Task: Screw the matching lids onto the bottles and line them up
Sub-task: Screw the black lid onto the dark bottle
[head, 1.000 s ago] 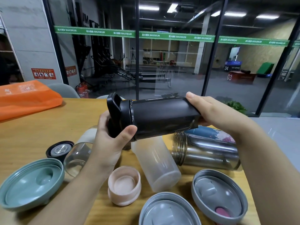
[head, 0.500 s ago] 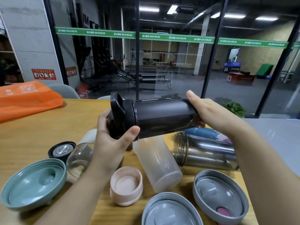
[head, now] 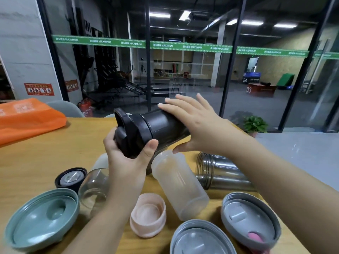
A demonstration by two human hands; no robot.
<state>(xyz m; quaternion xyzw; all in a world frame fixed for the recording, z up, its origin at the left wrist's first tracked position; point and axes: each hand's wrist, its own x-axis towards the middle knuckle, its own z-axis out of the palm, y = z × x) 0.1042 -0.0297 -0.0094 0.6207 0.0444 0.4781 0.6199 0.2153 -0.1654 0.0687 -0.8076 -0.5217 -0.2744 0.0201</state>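
- Head view: the wooden surface ends at its far edge near 12 o'clock, and its right edge slants down toward 4 o'clock; bare wood lies open at 9 o'clock.
- Loose lids crowd 6 o'clock: green lid, pink lid, two grey lids.
- My left hand is clamped around the black bottle at its lid, holding it tilted above the surface.
- My right hand is spread, fingers splayed, palm against the bottle's body.
- Frosted bottle lies beneath at 6 o'clock.
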